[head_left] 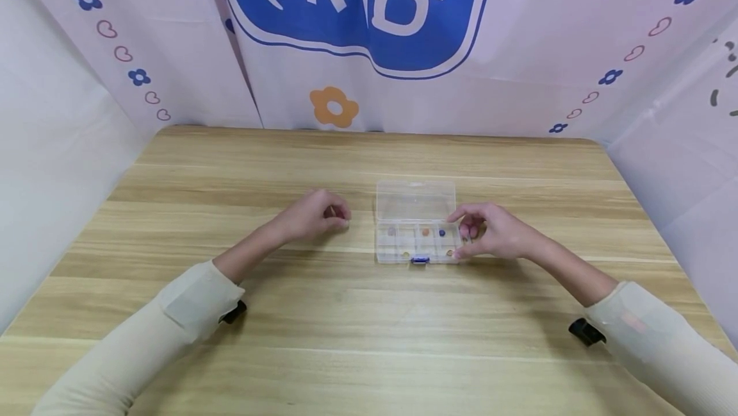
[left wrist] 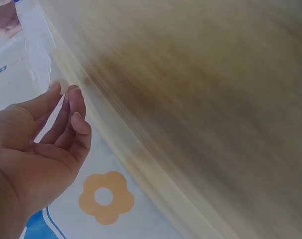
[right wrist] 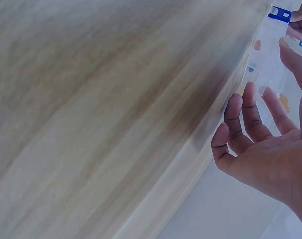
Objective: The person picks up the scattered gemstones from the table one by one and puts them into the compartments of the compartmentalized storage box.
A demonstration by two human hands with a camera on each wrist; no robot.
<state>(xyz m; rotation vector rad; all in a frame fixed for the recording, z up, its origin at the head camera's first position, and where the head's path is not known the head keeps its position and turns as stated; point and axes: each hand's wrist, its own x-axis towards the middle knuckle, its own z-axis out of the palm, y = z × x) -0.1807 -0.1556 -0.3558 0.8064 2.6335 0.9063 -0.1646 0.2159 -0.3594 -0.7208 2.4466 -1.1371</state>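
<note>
A clear plastic compartment box [head_left: 387,254] lies on the table with its lid [head_left: 416,201] tilted back. Small coloured pieces sit in its compartments, among them an orange one [head_left: 425,232] and a dark blue one [head_left: 442,233]. My right hand [head_left: 500,233] holds the box's right end, thumb at the front corner and index finger farther back; the other fingers curl loosely beside it. Left of the box, my left hand [head_left: 316,214] pinches a small whitish piece [left wrist: 64,87] between thumb and fingertip, just over the table. Its exact kind cannot be told.
A blue latch [head_left: 420,261] is on the box's front edge. The wood-grain table [head_left: 346,339] ends at the back against a white printed curtain [head_left: 501,102]. Pale sheets hang at both sides. Dark wrist mounts [head_left: 587,332] stick out under the sleeves.
</note>
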